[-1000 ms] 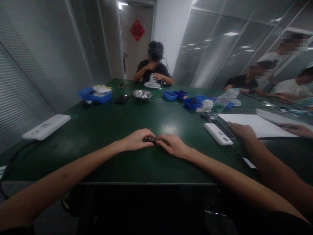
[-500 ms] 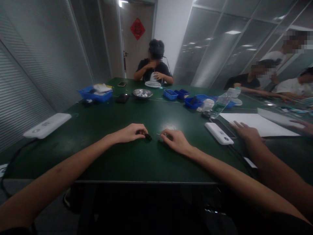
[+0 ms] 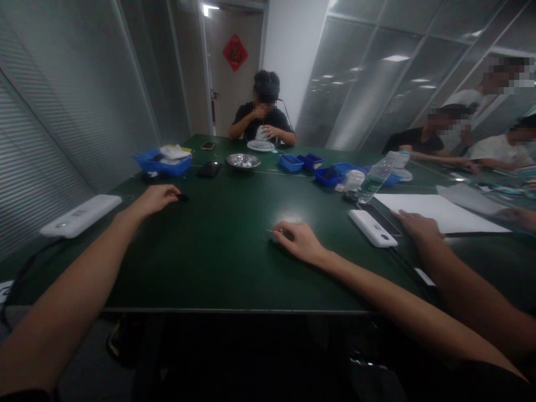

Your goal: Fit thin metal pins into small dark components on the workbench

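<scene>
My left hand (image 3: 158,196) is over the left part of the green table, its fingers closed on a small black piece (image 3: 183,197) whose kind I cannot make out. Past those fingertips lies a black flat object (image 3: 209,169). My right hand (image 3: 299,240) rests near the middle of the table, fingers curled in a pinch. From it a thin metal rod (image 3: 269,231) sticks out to the left; the rest of the rod is hidden in the fingers.
A white power bank (image 3: 81,215) with a cable lies left, another (image 3: 374,228) right. Beyond are blue trays (image 3: 291,162), a metal bowl (image 3: 243,162) and a plastic bottle (image 3: 374,181). A co-worker's arm (image 3: 456,262) reaches over white paper (image 3: 464,218) at right; another person (image 3: 263,120) sits opposite.
My left hand has moved left and away from me with the small black piece, apart from my right hand. My right hand has hardly moved and still holds the rod.
</scene>
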A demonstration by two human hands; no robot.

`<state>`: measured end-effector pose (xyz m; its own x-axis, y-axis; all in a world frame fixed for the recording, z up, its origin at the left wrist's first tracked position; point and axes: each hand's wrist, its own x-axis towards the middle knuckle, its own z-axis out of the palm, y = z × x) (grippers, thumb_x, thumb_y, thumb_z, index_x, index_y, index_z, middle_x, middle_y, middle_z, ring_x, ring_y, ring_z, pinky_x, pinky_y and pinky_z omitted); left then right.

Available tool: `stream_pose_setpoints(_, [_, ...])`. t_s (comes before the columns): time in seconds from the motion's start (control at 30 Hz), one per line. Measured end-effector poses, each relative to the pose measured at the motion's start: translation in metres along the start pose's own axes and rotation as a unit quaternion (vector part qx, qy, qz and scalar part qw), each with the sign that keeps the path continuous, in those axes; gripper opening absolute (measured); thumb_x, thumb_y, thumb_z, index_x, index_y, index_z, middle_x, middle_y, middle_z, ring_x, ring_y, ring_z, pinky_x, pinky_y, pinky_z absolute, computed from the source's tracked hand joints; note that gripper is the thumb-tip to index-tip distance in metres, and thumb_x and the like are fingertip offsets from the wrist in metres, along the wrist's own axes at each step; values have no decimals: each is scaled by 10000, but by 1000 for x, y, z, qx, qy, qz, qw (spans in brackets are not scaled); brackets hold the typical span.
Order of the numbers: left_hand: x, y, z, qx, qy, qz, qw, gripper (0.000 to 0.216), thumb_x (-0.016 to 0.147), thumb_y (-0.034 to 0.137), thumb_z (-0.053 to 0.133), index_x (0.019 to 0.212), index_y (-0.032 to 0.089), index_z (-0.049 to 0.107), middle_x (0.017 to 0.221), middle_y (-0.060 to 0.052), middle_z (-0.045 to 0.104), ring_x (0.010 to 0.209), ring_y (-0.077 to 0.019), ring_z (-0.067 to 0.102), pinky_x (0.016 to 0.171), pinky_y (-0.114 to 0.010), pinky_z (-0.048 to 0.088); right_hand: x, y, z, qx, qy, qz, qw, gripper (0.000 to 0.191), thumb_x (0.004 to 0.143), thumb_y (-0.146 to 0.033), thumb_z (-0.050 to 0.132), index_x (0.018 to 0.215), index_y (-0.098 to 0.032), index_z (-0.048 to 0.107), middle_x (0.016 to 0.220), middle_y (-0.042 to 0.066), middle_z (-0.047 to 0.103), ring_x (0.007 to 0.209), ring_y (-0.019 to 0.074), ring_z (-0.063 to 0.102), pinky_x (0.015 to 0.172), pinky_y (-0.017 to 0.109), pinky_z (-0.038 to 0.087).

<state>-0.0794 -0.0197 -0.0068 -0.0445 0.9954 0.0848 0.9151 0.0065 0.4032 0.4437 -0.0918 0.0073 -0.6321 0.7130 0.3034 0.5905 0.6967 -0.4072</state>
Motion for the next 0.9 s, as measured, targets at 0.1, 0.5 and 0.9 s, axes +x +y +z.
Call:
stream_pose_setpoints(0.1, [-1, -24, -10, 39, 29, -46, 998, 348, 904, 224, 727, 1230, 110, 683, 1045, -45, 726, 921, -164, 621, 809, -232, 446, 0, 1, 1, -1, -3, -1, 1000, 242, 1040, -376, 529, 1064, -210, 704, 828, 25, 726, 669, 145, 626, 667, 282, 445])
stream_pose_setpoints(0.5, [-6, -28, -30, 61, 7, -215, 975, 263, 832, 336, 814, 961, 109, 780, 847, -53, 722, 733, -178, 598, 653, -243, 419, 1, 0, -1, 2, -3, -8, 1000, 262, 1038, -395, 529, 1064, -203, 706, 856, 33, 732, 683, 148, 629, 667, 284, 447])
stream_pose_setpoints(0.9, [-18, 7, -32, -28, 111, -107, 988, 247, 860, 205, 784, 1088, 113, 757, 888, -13, 752, 758, -127, 646, 726, -211, 470, 2, 2, 1, -9, -9, 0, 1000, 253, 1038, -394, 530, 1049, -215, 709, 811, 17, 719, 650, 139, 611, 651, 277, 427])
